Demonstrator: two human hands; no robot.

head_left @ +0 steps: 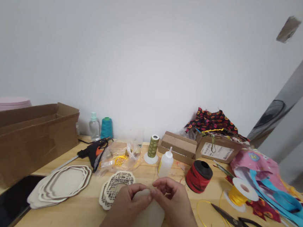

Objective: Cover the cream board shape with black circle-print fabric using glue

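Held low in front of me is a pale, thin wooden panel (149,217) with a curved outline. My left hand (130,201) grips it, thumb on the near face and fingers behind. At its top edge, my right hand (170,196) has thumb and forefinger pinched together beside the left thumb. Whatever lies between those right fingertips is too small to make out. Just left of my left hand, two lattice-cut wooden pieces (120,183) overlap on the table. Farther left lies a stack of pale wooden panels and frames (43,192).
Behind my hands stand a glue bottle (166,163), a green thread spool (153,147) and a red cord roll (199,176). Black scissors (239,225) and a yellow cord spool (237,196) lie right. Leftward are a glue gun (93,152), a cardboard box (33,135) and a black phone-like slab (6,199).
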